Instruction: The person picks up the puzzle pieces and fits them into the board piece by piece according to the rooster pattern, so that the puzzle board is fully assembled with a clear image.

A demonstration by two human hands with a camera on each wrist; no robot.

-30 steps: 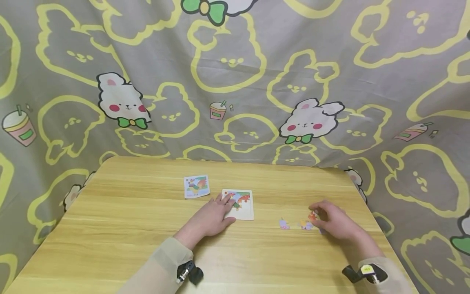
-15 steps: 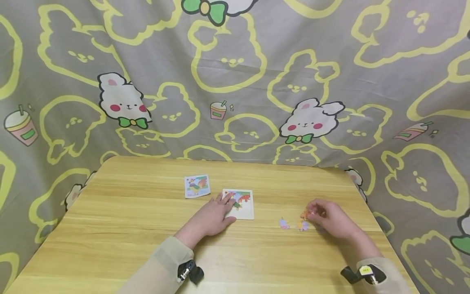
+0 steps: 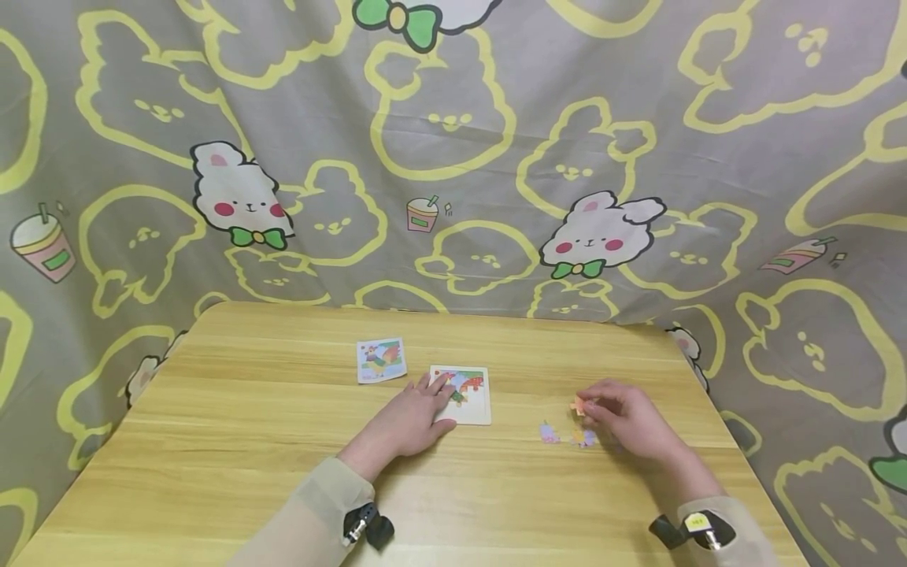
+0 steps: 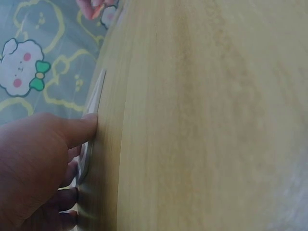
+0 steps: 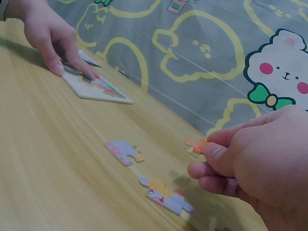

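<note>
Step appears to be jigsaw piece selection. Right hand, right of frame, pinches orange piece above worktop, near loose pieces. Left hand, centre, rests extended fingers on board. Next move likely calls for orienting piece toward board's gap. Versus earlier: right hand and piece farther left; left unmoved.

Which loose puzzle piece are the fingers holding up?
The orange piece, pinched in the right hand. The partly lavender pieces nearby lie on the table instead.
</note>
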